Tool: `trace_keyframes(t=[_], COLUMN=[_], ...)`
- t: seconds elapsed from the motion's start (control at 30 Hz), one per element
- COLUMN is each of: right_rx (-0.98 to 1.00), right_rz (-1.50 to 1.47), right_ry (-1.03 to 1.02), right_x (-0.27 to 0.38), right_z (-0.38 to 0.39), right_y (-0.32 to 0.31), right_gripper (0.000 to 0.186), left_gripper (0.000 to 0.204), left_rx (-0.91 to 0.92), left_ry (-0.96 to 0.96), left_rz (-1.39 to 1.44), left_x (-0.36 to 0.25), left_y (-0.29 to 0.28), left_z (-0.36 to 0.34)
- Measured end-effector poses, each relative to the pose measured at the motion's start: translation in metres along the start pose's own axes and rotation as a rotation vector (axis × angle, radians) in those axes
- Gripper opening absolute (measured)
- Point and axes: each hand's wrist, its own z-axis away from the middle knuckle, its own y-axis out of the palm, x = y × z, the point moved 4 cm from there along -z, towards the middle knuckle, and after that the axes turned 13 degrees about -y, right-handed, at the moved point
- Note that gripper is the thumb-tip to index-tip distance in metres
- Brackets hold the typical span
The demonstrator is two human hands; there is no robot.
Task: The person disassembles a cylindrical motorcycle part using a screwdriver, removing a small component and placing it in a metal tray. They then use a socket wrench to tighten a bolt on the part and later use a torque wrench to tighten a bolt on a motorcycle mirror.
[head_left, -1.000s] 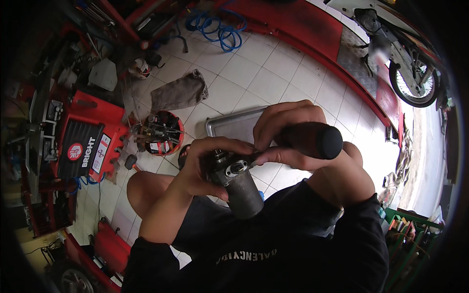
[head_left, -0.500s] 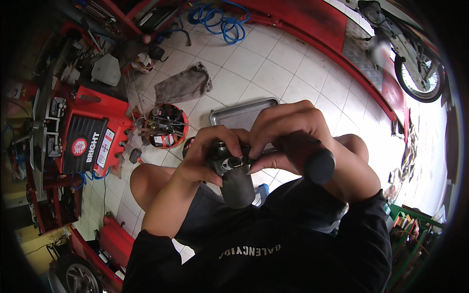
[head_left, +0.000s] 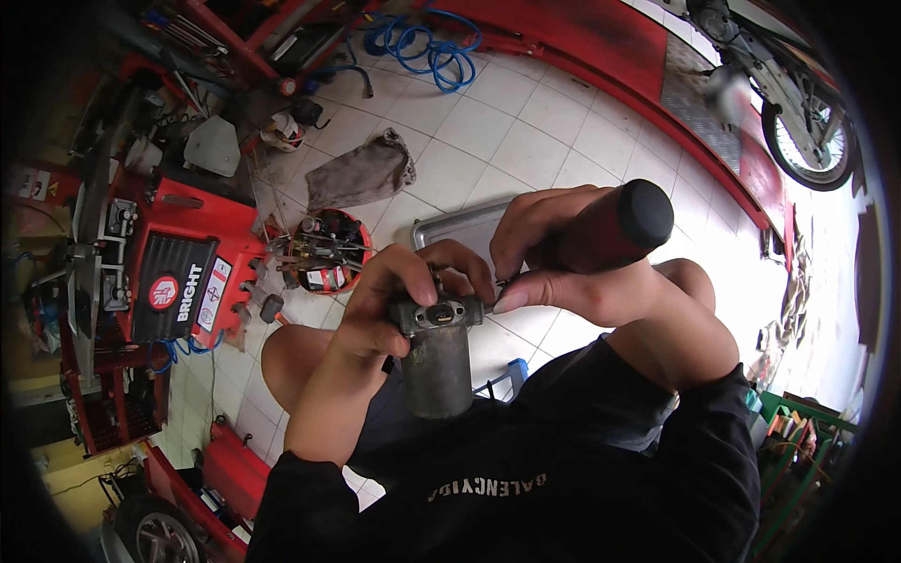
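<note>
Over my lap, my left hand [head_left: 380,305] grips a grey metal cylinder with a flanged top [head_left: 438,371], which looks like a small motor. Its fingers and thumb wrap round the flanged end, where an oval opening with small holes faces up. My right hand [head_left: 554,263] is closed round a screwdriver [head_left: 605,225] with a thick dark red and black handle. The thumb and fingertips of that hand pinch near its shaft, close against the side of the flange. Whether the tip sits in a screw is hidden by the fingers.
Beyond my hands a grey metal tray [head_left: 460,225] lies on the tiled floor. A red tub of tools [head_left: 361,258], a dirty cloth [head_left: 361,174] and a hammer [head_left: 272,308] are to the left. A red machine [head_left: 174,272] stands further left; a blue hose [head_left: 427,47] lies far off.
The cylinder has turned so its flange opening shows more plainly. My right hand has swung the screwdriver handle up and to the right, away from my body.
</note>
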Motion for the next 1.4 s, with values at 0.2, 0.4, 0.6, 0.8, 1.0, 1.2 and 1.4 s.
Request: trace_keyframes(t=[0.2, 0.4, 0.6, 0.8, 1.0, 1.2, 1.4], right_rx=[0.085, 0.106, 0.119, 0.148, 0.138, 0.144, 0.148], right_rz=[0.003, 0.055, 0.051, 0.064, 0.079, 0.071, 0.13], right_ry=[-0.06, -0.128, -0.131, -0.138, -0.173, -0.178, -0.189], right_x=[0.003, 0.011, 0.009, 0.014, 0.014, 0.01, 0.007], right_z=[-0.005, -0.001, 0.001, 0.0, 0.004, 0.01, 0.011], right_y=[0.006, 0.013, 0.016, 0.018, 0.019, 0.02, 0.019], right_gripper=[0.023, 0.021, 0.021, 0.023, 0.025, 0.025, 0.025], left_gripper=[0.043, 0.05, 0.049, 0.056, 0.058, 0.058, 0.054], left_rx=[0.024, -0.012, -0.05, 0.013, 0.008, 0.11, 0.041], left_ry=[0.021, -0.029, -0.062, 0.0, -0.041, -0.001, -0.026], left_rz=[0.007, -0.089, -0.035, -0.092, -0.043, -0.022, -0.033], left_x=[-0.002, -0.001, 0.01, 0.018, 0.019, 0.021, 0.022], left_y=[0.002, 0.004, 0.002, -0.004, -0.005, -0.007, -0.005], left_z=[0.002, 0.003, 0.006, 0.003, 0.003, -0.004, -0.001])
